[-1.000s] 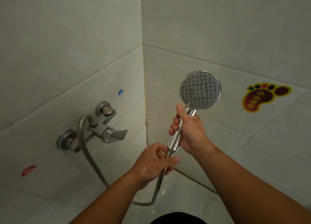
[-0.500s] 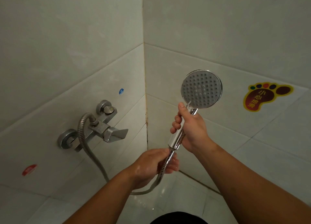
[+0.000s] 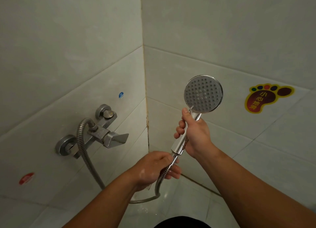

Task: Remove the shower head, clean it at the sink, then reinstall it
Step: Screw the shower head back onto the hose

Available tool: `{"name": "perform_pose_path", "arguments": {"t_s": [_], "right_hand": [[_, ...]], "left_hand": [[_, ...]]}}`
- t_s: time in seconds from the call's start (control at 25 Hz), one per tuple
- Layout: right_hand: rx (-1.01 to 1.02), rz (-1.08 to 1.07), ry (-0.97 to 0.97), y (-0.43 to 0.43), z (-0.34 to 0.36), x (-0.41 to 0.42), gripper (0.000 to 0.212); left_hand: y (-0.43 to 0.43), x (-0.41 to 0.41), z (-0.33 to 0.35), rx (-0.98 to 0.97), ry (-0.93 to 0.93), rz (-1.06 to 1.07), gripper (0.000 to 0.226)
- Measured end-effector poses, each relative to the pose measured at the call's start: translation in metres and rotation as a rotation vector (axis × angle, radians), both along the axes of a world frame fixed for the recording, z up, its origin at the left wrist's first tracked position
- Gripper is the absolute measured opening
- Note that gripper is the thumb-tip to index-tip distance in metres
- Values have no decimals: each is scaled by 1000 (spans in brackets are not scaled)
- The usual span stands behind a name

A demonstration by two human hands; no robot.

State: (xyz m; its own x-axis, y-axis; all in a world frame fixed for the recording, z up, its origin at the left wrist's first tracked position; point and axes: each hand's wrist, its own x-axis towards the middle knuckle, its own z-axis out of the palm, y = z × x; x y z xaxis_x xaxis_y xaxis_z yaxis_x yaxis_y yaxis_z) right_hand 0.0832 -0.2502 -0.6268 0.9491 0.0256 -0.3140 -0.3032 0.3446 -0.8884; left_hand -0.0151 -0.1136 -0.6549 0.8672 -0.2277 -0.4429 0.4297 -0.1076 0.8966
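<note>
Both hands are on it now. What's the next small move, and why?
Probably twist the hose nut with the left hand while the right hand steadies the shower head: the hose is still joined at the handle's base, and the left fingers pinch that joint.

Both forearms bare, no sleeves; left grip (image 3: 153,169) wet, glistening.

A tiled shower corner: wall tap (image 3: 100,133) with hose (image 3: 82,142) on the left, slip-warning sticker (image 3: 266,99) on the right
</note>
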Motion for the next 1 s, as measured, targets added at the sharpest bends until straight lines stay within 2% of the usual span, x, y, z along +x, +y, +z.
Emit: {"name": "perform_pose_path", "arguments": {"t_s": [0.08, 0.16, 0.2, 0.28, 0.36, 0.4, 0.48, 0.56, 0.6, 0.64, 0.72, 0.76, 0.8, 0.88, 1.0], "right_hand": [[-33, -14, -5, 2, -4, -2, 18], [-42, -22, -12, 6, -4, -4, 16], [-40, -23, -18, 6, -3, -4, 16], [-31, -7, -24, 5, -1, -4, 16], [-22, 30, -20, 4, -1, -5, 17], [-22, 29, -22, 5, -2, -6, 17], [-22, -35, -38, 5, -3, -5, 16], [17, -78, -36, 2, -1, -3, 17], [61, -55, -32, 0, 0, -2, 20], [114, -13, -28, -1, 1, -3, 22], [205, 57, -3, 0, 3, -5, 25], [231, 74, 3, 2, 4, -6, 26], [232, 87, -9, 4, 5, -6, 27], [163, 99, -59, 8, 5, -7, 27], [-28, 17, -129, 14, 2, -11, 24]], "left_hand": [[-5, 2, -4, 238, -126, 86, 13], [-14, 2, -10, 445, -216, 180, 25], [-15, 1, -12, 425, -215, 185, 25], [-11, 0, -7, 143, -69, 74, 21], [2, 4, -3, -35, 37, -55, 33], [5, 4, -3, -9, 5, -84, 34], [-2, 3, -6, 206, -180, -55, 29], [-15, -2, -10, 415, -382, 89, 26], [-15, -1, -11, 412, -386, 124, 25], [-10, 3, -9, 306, -287, 107, 25], [2, 14, 1, -107, 74, -47, 23], [5, 17, 3, -244, 199, -113, 24], [3, 19, 1, -276, 249, -147, 29], [-16, 21, -4, -121, 236, -76, 37], [-39, 16, -12, 274, 82, 164, 35]]}}
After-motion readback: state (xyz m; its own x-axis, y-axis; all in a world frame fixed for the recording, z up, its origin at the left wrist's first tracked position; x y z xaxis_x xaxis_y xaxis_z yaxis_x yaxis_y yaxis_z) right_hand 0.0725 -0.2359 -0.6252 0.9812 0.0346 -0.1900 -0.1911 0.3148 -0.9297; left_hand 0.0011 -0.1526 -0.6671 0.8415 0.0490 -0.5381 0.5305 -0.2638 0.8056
